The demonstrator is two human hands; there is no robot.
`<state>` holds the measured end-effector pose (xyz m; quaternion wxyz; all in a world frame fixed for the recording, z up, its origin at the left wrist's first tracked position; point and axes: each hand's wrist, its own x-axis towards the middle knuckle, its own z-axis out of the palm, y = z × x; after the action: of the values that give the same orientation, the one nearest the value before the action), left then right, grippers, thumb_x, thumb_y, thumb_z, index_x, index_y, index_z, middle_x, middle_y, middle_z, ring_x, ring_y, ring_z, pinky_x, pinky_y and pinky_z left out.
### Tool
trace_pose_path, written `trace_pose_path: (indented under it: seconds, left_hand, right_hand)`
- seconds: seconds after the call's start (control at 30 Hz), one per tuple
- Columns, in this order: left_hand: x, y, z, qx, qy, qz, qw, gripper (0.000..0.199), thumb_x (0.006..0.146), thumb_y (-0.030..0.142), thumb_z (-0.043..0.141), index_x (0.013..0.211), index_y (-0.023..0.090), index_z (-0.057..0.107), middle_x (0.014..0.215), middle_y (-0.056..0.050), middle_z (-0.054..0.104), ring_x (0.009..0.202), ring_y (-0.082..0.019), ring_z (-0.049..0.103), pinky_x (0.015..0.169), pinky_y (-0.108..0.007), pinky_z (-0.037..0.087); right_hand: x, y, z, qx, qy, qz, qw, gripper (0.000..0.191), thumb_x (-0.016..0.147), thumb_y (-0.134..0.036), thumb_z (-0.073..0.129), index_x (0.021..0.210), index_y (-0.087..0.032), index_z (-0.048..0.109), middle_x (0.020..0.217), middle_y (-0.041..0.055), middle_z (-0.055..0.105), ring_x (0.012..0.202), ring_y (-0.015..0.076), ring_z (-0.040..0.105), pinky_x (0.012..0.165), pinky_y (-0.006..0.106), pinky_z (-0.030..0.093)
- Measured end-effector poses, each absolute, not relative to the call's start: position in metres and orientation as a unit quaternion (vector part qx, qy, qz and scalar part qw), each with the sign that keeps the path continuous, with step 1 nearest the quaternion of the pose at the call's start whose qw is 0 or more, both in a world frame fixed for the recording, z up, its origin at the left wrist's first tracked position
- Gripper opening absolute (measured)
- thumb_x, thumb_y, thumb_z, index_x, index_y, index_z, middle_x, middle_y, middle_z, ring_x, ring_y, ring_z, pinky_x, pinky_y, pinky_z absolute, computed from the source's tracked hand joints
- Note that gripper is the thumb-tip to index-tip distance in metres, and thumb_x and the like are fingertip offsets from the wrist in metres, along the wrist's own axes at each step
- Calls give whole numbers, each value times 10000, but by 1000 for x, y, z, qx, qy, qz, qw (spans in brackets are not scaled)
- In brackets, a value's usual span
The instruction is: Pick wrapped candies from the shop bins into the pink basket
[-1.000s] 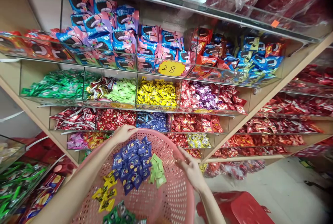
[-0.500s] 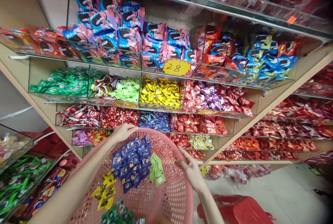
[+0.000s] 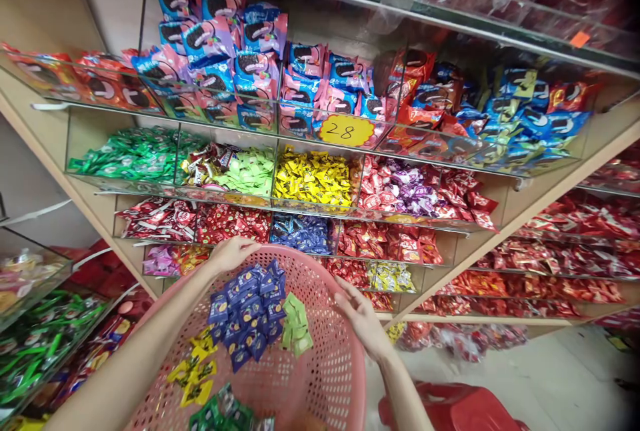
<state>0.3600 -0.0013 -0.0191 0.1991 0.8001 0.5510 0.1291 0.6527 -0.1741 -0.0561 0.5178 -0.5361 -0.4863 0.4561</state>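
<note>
A pink plastic basket (image 3: 330, 364) with a perforated wall is tilted before me, its far rim near the lower shelves. My left hand (image 3: 234, 254) is closed over the far left rim, my right hand (image 3: 361, 317) around the right rim, fingers partly on the inside. Within the basket lie a pile of dark blue wrapped sweets (image 3: 247, 311), a few light green packets (image 3: 296, 327) to their right, yellow packets (image 3: 195, 367) to the left and dark green ones (image 3: 223, 411) at the bottom edge of view.
Ahead rises a slanted rack of clear bins: blue and pink cookie packs (image 3: 210, 44) on top, then green sweets (image 3: 130, 154), yellow sweets (image 3: 313, 181) and red ones (image 3: 233, 224). A yellow tag (image 3: 346, 130) reads 28. On the floor at right stands a red plastic object (image 3: 460, 407).
The basket and both hands sit slightly further left in view, while the shelves have shifted slightly right. Both hands keep their hold on the rim.
</note>
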Motion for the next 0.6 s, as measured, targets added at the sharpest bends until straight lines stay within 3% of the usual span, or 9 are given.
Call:
trace_pose_path:
  seconds: [0.17, 0.33, 0.6]
  left_hand:
    - [350, -2, -17, 792, 563, 142, 190, 466, 739, 613, 378, 996, 333, 648, 929, 44, 666, 836, -202, 603, 706, -232, 396]
    - [337, -9, -12, 773, 590, 137, 187, 469, 738, 622, 378, 1020, 347, 633, 972, 41, 657, 896, -210, 589, 719, -237, 391]
    - [303, -17, -18, 740, 632, 147, 178, 517, 733, 660, 350, 1020, 337, 634, 1004, 27, 649, 892, -226, 591, 744, -256, 390]
  right_hand:
    - [663, -113, -48, -530, -544, 430, 488, 392, 779, -408, 520, 1133, -244, 565, 1225, 37, 533, 1135, 199, 471, 980, 375, 335]
    - [656, -14, -71, -584, -589, 303, 469, 333, 725, -271, 522, 1036, -203, 620, 1078, 45, 621, 1007, 202, 553, 916, 365, 398]
    - [643, 85, -78, -589, -609, 247, 470, 407, 695, -154, 455, 1080, -179, 586, 1148, 46, 581, 1182, 225, 399, 1042, 381, 204]
